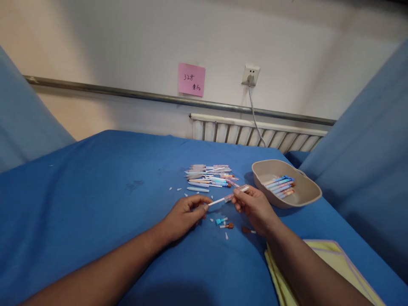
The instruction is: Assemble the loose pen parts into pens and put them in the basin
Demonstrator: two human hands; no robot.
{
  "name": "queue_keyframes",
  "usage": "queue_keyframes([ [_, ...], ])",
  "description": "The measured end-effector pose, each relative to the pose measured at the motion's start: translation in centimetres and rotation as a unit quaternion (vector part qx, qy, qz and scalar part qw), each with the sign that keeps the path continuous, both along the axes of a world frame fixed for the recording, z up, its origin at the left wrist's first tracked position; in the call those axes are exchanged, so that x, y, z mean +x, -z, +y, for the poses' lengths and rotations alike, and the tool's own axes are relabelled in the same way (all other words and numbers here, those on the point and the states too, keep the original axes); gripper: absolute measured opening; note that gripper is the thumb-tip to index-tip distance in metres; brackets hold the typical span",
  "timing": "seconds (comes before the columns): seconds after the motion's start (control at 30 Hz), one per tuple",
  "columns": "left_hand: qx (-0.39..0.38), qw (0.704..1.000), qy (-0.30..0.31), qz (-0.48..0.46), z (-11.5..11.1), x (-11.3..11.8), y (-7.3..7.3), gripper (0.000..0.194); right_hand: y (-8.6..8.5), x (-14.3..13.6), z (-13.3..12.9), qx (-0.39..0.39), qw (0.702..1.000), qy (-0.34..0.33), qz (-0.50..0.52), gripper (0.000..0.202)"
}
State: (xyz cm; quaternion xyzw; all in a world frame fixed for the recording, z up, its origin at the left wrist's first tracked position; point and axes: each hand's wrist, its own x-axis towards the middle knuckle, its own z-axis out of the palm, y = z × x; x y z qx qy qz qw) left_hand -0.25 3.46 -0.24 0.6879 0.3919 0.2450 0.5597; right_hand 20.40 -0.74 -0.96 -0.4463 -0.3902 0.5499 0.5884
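My left hand [188, 212] pinches one end of a thin white pen refill [217, 201]. Its other end meets a clear, pink-patterned pen barrel [228, 198], which the fingers of my right hand [250, 204] hold. Whether the refill is inside the barrel I cannot tell. Just beyond my hands lies a pile of pens and pen parts [207, 173] on the blue cloth. Close below them are a turquoise pen part [220, 221], a brown pen part [230, 225] and another brown part [246, 230]. Several small white tips lie scattered around.
A beige basin [306, 196] with several pens [280, 187] in it stands to the right. A folded yellow cloth [325, 250] lies under my right forearm. Behind the blue-covered surface [95, 191] are a radiator [234, 129], a metal rail and a plugged-in socket [251, 75].
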Motion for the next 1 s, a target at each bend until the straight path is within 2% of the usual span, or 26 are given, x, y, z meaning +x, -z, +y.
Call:
queue_keyframes([
  [0.23,0.040,0.999,0.006,0.010,-0.3,0.0,-0.5,0.029,0.0,0.0,0.0,0.003,1.000,0.004,-0.022,0.030],
  [0.4,0.105,0.993,0.044,0.028,-0.7,0.0,-1.0,0.025,-0.6,-0.9,-0.7,-0.014,0.997,-0.050,-0.062,0.029],
  [0.5,0.124,0.991,0.030,0.027,-0.9,-0.1,-0.7,0.027,-0.8,-1.2,-1.1,-0.036,0.991,-0.082,-0.102,0.029],
  [0.57,0.134,0.990,0.016,0.029,-1.0,-0.2,-0.6,0.028,-0.6,-1.1,-1.1,-0.041,0.986,-0.085,-0.137,0.029],
  [0.73,0.168,0.983,0.034,0.062,-0.9,-0.4,-0.6,0.015,0.2,-1.0,-0.9,-0.012,0.980,-0.079,-0.181,0.025],
  [0.8,0.142,0.988,0.033,0.054,-0.9,-0.4,-0.6,0.015,0.2,-1.1,-0.9,0.008,0.976,-0.073,-0.205,0.022],
  [0.93,0.037,0.998,0.044,0.012,-0.9,-0.2,-0.4,0.020,0.1,-1.1,-1.2,0.049,0.958,-0.080,-0.271,0.015],
  [1.0,0.017,0.998,0.058,0.003,-0.8,-0.2,-0.3,0.022,0.0,-1.1,-1.3,0.063,0.951,-0.091,-0.288,0.013],
])
